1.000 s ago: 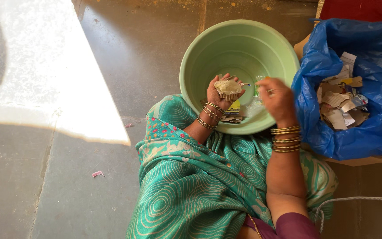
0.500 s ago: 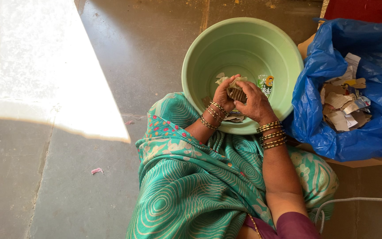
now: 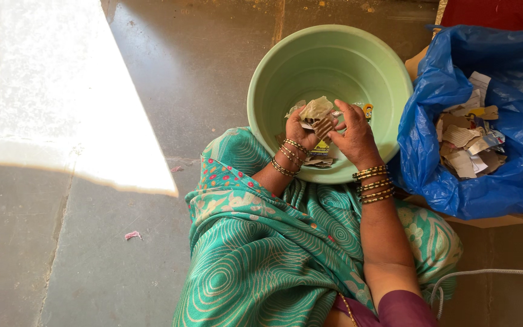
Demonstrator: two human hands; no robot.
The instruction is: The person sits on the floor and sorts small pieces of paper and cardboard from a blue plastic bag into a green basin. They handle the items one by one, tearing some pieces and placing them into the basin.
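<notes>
- My left hand (image 3: 298,129) fingers are closed around a crumpled tan cardboard scrap (image 3: 318,110), gripping it from below and on its left side.
- My right hand (image 3: 352,136) fingers pinch the same scrap at its lower right edge, where a ribbed corrugated strip (image 3: 324,127) shows.
- So the scrap sits between both hands, above the fingers, held in the air over the basin, not resting on anything.
- Its long axis runs roughly left to right, slightly tilted; both hands touch it, the left holding more of it.
- Directly below: the pale green plastic basin (image 3: 273,79), with a few paper bits (image 3: 317,158) lying on its near side under my wrists.
- Basin's far half is bare, so there's open room forward and down.
- Basin's near rim is touching my lap; the green patterned cloth (image 3: 261,242) covers everything on my side.
- Right of the basin, just beside its rim: a blue plastic bag (image 3: 516,72), mouth open, holding torn cardboard and paper pieces (image 3: 468,142). The right hand is nearer to it.
- Left of the basin: stone floor (image 3: 171,79) with a sunlit patch (image 3: 62,91) and a small pink scrap (image 3: 133,235), well apart from my hands.
- White cord (image 3: 491,274) lies on the floor at my lower right.
</notes>
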